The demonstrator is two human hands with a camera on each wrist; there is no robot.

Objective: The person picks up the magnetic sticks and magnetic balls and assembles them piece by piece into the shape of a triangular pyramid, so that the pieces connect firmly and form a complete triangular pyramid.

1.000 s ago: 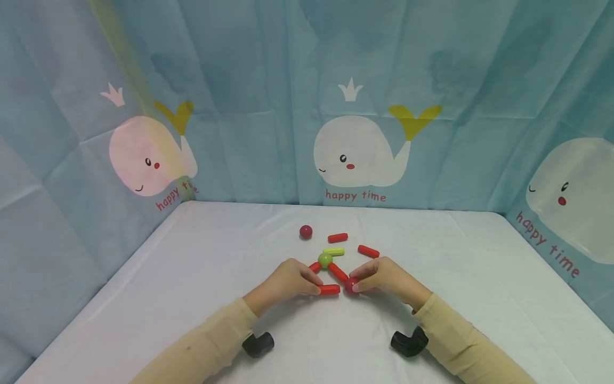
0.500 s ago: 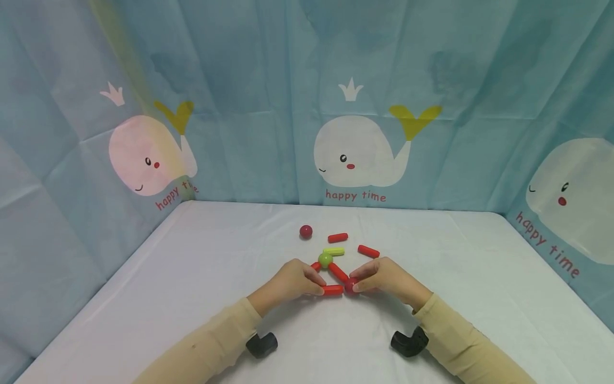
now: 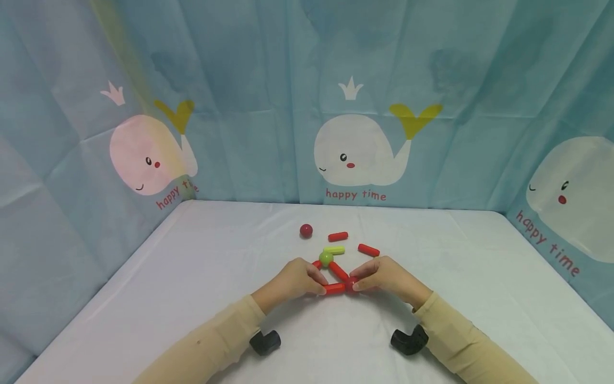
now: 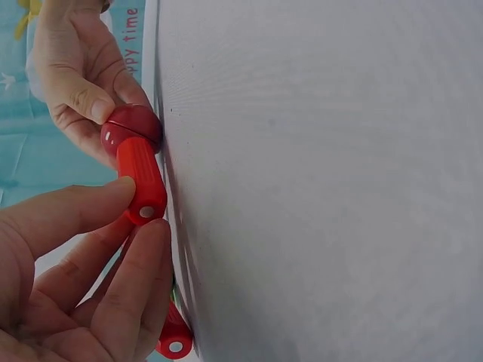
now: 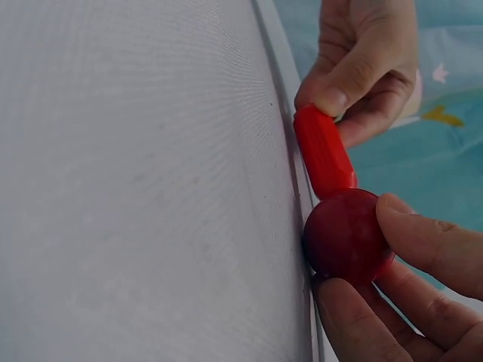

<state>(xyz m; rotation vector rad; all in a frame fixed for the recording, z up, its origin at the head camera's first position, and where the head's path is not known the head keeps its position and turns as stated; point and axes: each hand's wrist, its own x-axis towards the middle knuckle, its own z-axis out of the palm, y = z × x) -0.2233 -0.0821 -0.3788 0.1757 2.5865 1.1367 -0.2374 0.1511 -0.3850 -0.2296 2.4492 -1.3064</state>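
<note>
My left hand (image 3: pixel 293 281) pinches a red magnetic rod (image 3: pixel 334 289) between thumb and fingers, and the rod's silver end disc faces the left wrist camera. The rod's far end meets a dark red ball (image 5: pixel 346 235). My right hand (image 3: pixel 389 278) holds that ball with thumb and fingertips. From the ball a second red rod (image 3: pixel 339 271) slants back to a green ball (image 3: pixel 326 259). Another red rod (image 3: pixel 317 264) runs from the green ball toward my left hand, which partly covers it. In the left wrist view, a red rod end (image 4: pixel 175 343) shows below my left fingers.
Behind the green ball lies a yellow-green rod (image 3: pixel 334 250). Farther back are a loose dark red ball (image 3: pixel 306 231) and two loose red rods, one central (image 3: pixel 338 237) and one to the right (image 3: pixel 369 250). A whale-print curtain (image 3: pixel 240 160) borders the white table (image 3: pixel 192 256).
My left hand has moved a little to the right with its red rod, closing the gap to the dark red ball. My right hand has stayed in place holding the ball.
</note>
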